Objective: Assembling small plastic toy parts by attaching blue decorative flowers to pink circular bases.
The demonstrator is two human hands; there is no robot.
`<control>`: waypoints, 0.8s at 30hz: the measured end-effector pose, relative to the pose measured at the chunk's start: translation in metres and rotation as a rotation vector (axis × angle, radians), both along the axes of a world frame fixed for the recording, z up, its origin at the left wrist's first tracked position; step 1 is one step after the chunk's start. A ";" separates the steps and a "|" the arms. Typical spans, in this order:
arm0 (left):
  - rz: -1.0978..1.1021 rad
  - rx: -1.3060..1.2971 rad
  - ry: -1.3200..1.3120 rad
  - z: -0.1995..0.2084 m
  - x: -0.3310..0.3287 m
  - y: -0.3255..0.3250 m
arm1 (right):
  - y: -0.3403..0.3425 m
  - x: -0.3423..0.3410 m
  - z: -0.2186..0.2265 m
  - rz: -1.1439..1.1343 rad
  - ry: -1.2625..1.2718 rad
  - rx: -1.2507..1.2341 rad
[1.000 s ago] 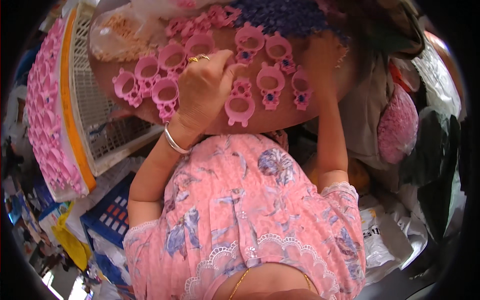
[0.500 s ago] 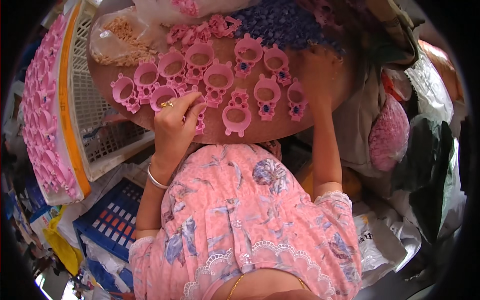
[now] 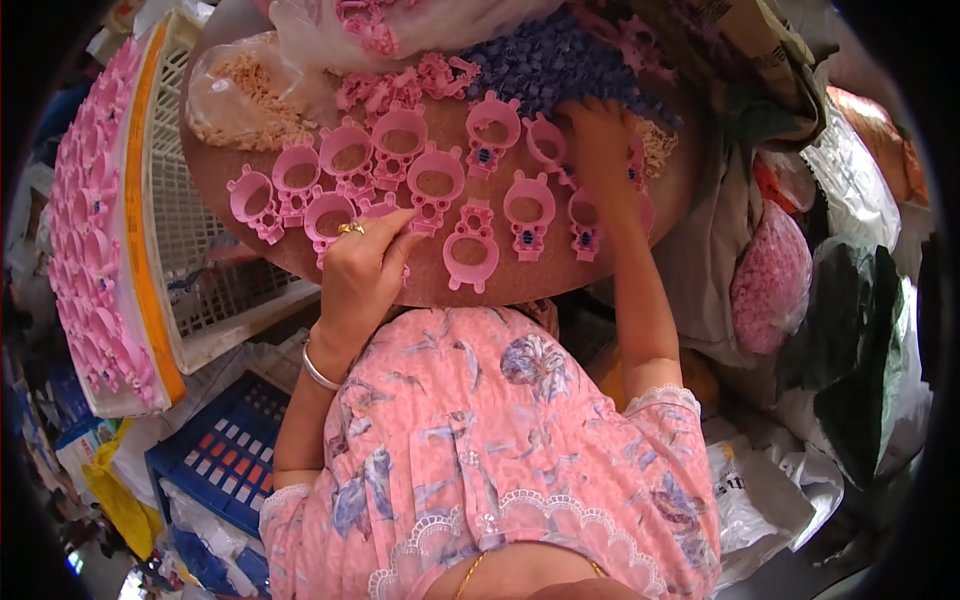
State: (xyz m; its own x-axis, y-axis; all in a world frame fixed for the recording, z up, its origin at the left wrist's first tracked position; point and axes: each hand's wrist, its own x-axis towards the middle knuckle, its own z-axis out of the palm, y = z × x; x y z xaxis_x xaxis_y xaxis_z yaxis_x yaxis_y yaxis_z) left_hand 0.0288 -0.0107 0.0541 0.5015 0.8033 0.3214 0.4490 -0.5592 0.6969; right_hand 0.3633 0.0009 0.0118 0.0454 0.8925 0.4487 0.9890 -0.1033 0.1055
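Observation:
Pink ring-shaped plastic pieces with small animal ears (image 3: 436,178) lie in loose rows on a round brown table (image 3: 420,285). Some have a small dark-blue part set in them, such as the eared piece (image 3: 529,215) right of centre. My left hand (image 3: 360,268) is over a pink piece at the near edge, thumb and forefinger closed together; what lies between them is hidden. My right hand (image 3: 600,140) reaches to the near edge of a heap of small blue parts (image 3: 540,60), fingers somewhat apart and fingertips among the parts. Its forearm passes over pink pieces on the right.
A clear bag of peach-coloured bits (image 3: 250,90) and a heap of small pink parts (image 3: 400,85) sit at the far side. A white crate (image 3: 200,200) stands left, beside a tray of pink pieces (image 3: 95,230). A blue basket (image 3: 220,450) is below; a pink-filled bag (image 3: 772,280) is right.
My right hand has moved left along the blue heap, uncovering pale bits and a pink piece at the right. My left hand stays at the same piece. The whole view has shifted slightly.

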 end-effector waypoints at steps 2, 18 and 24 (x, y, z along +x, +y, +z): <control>-0.007 0.028 -0.017 0.002 0.001 0.001 | -0.003 -0.001 0.003 -0.032 0.031 -0.050; -0.039 0.064 -0.075 -0.007 -0.005 0.001 | -0.099 -0.126 0.033 0.411 0.725 -0.142; -0.081 0.075 0.040 -0.009 0.005 -0.005 | -0.088 -0.130 0.022 0.250 0.653 -0.006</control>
State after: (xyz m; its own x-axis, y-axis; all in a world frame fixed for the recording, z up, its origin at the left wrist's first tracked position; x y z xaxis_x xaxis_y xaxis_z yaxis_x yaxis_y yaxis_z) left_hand 0.0338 -0.0161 0.0454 0.5774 0.7339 0.3578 0.4270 -0.6449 0.6338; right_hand 0.2334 -0.0870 0.0339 0.0975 0.9137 0.3946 0.8443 0.1340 -0.5188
